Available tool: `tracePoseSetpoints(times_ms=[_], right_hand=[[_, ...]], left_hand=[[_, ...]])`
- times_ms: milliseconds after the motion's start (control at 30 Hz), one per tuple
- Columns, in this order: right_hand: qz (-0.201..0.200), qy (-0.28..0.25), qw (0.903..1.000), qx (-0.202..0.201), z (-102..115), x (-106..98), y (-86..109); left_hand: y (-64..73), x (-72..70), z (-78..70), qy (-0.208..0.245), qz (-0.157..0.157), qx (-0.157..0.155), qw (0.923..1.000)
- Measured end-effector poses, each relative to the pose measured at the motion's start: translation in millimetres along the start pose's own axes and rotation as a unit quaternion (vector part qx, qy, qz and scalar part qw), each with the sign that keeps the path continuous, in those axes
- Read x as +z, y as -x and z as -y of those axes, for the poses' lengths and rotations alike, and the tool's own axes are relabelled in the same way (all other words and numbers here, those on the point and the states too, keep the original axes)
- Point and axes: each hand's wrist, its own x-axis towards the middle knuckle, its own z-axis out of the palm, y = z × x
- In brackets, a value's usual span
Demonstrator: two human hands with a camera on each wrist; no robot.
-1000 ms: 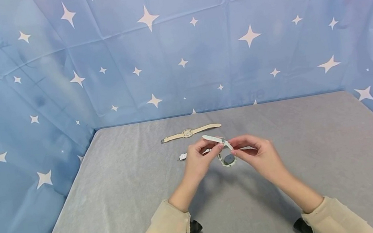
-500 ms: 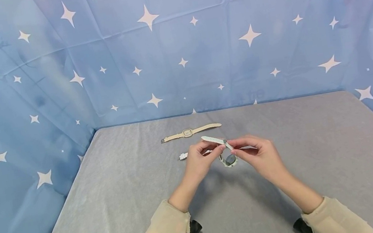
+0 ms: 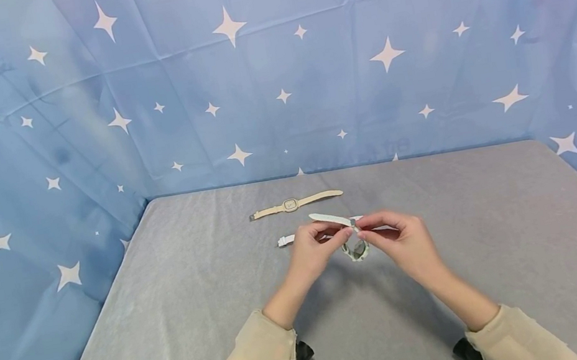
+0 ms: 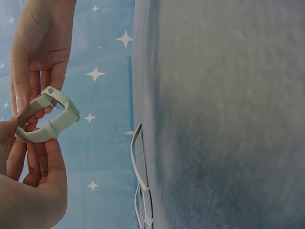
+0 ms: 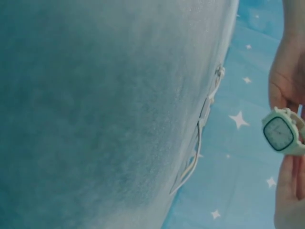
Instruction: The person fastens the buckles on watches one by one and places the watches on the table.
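Observation:
A pale green wristwatch (image 3: 356, 251) hangs in the air between the two hands, its strap closed into a loop with the case at the bottom. My left hand (image 3: 313, 250) pinches the strap from the left, thumb and fingertips close to the buckle. From the other side, my right hand (image 3: 395, 232) pinches the strap by the buckle. The strap's tail (image 3: 330, 219) sticks out to the left above the left fingers. In the right wrist view the squarish watch face (image 5: 279, 134) shows. Fingers partly hide the buckle.
A beige wristwatch (image 3: 291, 205) lies stretched out flat toward the back of the grey cloth-covered table (image 3: 212, 267). Nearer, a white watch strap (image 3: 285, 241) lies partly hidden behind the left hand. A blue star-patterned curtain (image 3: 271, 69) stands behind the table.
My left hand has shifted slightly right, its thumb nearer the right fingertips. The buckle and case have moved a little right and down; the strap's tail reaches slightly farther left.

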Motion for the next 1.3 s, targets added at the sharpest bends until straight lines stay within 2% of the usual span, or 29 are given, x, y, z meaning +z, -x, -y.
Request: tracePoseSetpoints(times_ms=[300,467,667,833,933,1067,1200,1300], right_hand=[[-0.012,-0.026,0.9993,0.025,0,1,1.5],[-0.001,-0.023,0.9993,0.028,2,1,1.0],[0.025,0.009,0.9991,0.033,5,2,2.1],[0.023,0.071,0.997,0.019,13,2,-2.2],[0.026,0.126,0.9916,-0.004,19,1,-6.7],[0.036,0.183,0.982,-0.03,24,1,-11.1],[0.034,0.21,0.9759,-0.047,23,1,-12.2],[0.027,0.221,0.9736,-0.049,22,0,-11.4]], left_hand=[[0.8,1.7,-1.1,-0.021,-0.006,-0.006,0.9998],[1.7,1.7,-1.3,-0.019,-0.006,-0.004,0.9998],[2.6,0.9,-2.4,-0.024,-0.008,-0.004,0.9997],[3.4,-0.2,-4.4,-0.07,-0.002,0.023,0.9973],[4.2,1.0,-7.8,-0.121,0.004,0.046,0.9916],[5.6,2.9,-10.9,-0.198,0.005,0.075,0.9773],[6.0,5.0,-11.1,-0.256,0.0,0.09,0.9625],[6.0,5.9,-12.1,-0.286,-0.001,0.087,0.9542]])
